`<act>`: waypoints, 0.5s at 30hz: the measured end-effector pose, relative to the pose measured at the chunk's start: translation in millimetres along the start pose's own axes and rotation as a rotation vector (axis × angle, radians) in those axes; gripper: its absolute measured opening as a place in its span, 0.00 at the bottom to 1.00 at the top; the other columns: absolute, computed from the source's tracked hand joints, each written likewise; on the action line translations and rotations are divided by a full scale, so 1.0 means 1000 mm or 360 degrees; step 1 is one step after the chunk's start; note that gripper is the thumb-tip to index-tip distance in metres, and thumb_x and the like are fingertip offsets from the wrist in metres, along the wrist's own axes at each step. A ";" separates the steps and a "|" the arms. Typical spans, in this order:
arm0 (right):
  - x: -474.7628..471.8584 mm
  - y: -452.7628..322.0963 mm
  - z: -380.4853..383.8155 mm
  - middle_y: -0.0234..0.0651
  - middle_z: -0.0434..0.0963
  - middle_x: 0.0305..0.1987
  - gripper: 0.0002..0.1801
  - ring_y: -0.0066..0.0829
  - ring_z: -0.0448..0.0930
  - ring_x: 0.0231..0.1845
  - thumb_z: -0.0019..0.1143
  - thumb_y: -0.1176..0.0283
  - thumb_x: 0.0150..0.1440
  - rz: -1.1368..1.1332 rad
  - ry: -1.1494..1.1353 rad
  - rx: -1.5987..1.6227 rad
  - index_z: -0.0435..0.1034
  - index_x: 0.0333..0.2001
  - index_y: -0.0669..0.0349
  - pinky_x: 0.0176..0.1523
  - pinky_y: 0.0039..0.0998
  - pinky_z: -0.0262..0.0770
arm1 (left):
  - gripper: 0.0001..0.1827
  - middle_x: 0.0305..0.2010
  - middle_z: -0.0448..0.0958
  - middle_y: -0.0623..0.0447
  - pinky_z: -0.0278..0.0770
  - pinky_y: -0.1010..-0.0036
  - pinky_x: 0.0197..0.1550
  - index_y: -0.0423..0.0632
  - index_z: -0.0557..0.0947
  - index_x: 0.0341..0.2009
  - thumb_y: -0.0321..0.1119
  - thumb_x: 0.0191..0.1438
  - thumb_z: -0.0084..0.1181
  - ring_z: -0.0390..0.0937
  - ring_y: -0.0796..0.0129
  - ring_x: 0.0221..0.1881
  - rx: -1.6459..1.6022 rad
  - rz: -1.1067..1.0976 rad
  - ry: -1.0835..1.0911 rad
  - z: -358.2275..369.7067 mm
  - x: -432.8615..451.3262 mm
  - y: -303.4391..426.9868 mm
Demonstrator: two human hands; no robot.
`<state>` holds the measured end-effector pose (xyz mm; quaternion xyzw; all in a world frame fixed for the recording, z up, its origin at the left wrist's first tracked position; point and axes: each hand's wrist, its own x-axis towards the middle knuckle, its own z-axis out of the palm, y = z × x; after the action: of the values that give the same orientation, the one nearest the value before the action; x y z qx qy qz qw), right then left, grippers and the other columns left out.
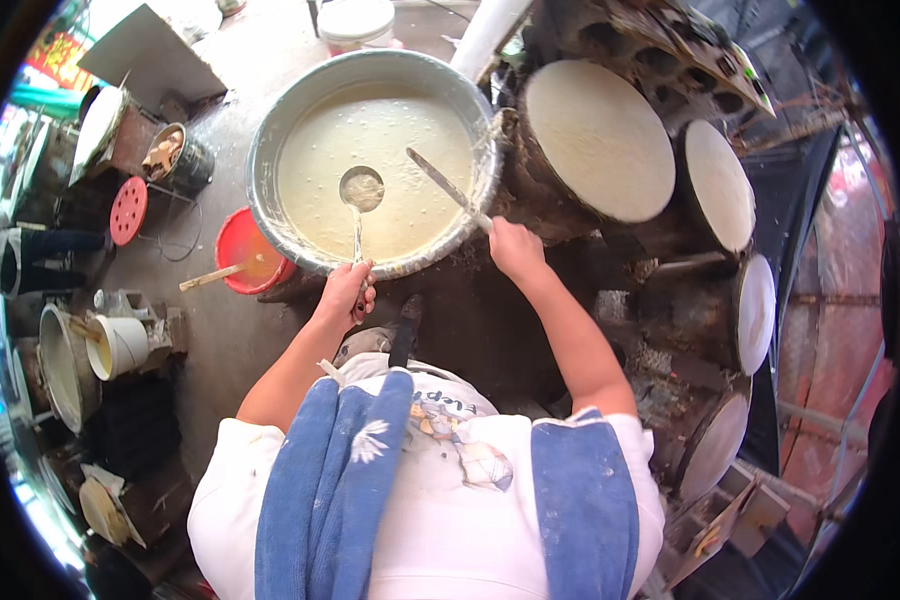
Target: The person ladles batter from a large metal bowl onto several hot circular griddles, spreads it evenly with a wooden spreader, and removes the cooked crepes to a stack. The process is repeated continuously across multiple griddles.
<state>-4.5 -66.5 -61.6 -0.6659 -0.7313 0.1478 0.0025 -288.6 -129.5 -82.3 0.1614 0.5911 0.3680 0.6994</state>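
Before me stands a large metal basin [266, 150] of pale, bubbly batter [412, 112]. My left hand [349, 291] grips the handle of a metal ladle [362, 187], whose round bowl lies in the batter near the middle. At the basin's right rim, my right hand [515, 249] is closed around the handle of a long flat spatula-like blade [442, 178]. The blade points up and left above the batter and is smeared with it. A round griddle [600, 141] with a pale layer over its top stands to the right of the basin.
More round griddles [720, 185] line the right side. Left of the basin, a red bucket [249, 251] of liquid holds a wooden-handled tool [211, 277]. Farther left are a red round stool [128, 211], a black bucket [187, 161], a white bucket [120, 345] and a person [37, 255]. A lidded white bucket [356, 22] stands beyond the basin.
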 end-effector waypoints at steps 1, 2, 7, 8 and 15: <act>0.034 -0.015 -0.004 0.50 0.78 0.31 0.09 0.44 0.80 0.36 0.46 0.71 0.52 0.0017 -0.0117 -0.0189 0.72 0.34 0.62 0.38 0.40 0.75 | 0.13 0.12 0.66 0.57 0.55 0.80 0.06 0.48 0.69 0.27 0.43 0.57 0.48 0.63 0.75 0.08 -0.0035 0.0001 0.0091 -0.007 0.014 0.014; 0.062 -0.028 -0.011 0.49 0.78 0.34 0.10 0.45 0.80 0.38 0.47 0.72 0.49 -0.0032 -0.0283 -0.0275 0.74 0.31 0.65 0.40 0.39 0.76 | 0.12 0.15 0.66 0.56 0.60 0.79 0.07 0.45 0.68 0.27 0.38 0.56 0.49 0.63 0.75 0.10 0.0183 -0.0085 0.0025 -0.018 0.026 0.033; 0.079 -0.019 -0.042 0.47 0.77 0.30 0.12 0.48 0.78 0.35 0.46 0.65 0.54 -0.0195 -0.0477 -0.0144 0.72 0.31 0.62 0.39 0.44 0.74 | 0.12 0.11 0.66 0.51 0.58 0.72 0.06 0.45 0.67 0.26 0.39 0.55 0.45 0.63 0.66 0.06 0.0426 -0.0137 0.0107 0.001 0.085 0.029; 0.083 -0.011 -0.039 0.47 0.78 0.31 0.12 0.48 0.78 0.35 0.46 0.66 0.53 -0.0071 -0.0436 -0.0166 0.73 0.31 0.62 0.40 0.44 0.74 | 0.11 0.11 0.66 0.50 0.59 0.71 0.07 0.45 0.67 0.27 0.38 0.55 0.45 0.63 0.65 0.06 0.0493 -0.0104 0.0121 0.007 0.101 0.024; 0.092 -0.003 -0.002 0.48 0.78 0.36 0.10 0.47 0.79 0.39 0.48 0.72 0.49 0.0132 -0.0560 -0.0059 0.76 0.32 0.63 0.44 0.42 0.75 | 0.11 0.13 0.67 0.48 0.62 0.67 0.11 0.39 0.69 0.26 0.34 0.54 0.46 0.67 0.62 0.10 0.0657 -0.0215 0.0115 0.060 0.170 0.001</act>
<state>-17.8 23.2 -77.0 -0.6593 -0.6949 0.2485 -0.1440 -227.5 4.1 -187.2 0.2479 0.6881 0.1971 0.6528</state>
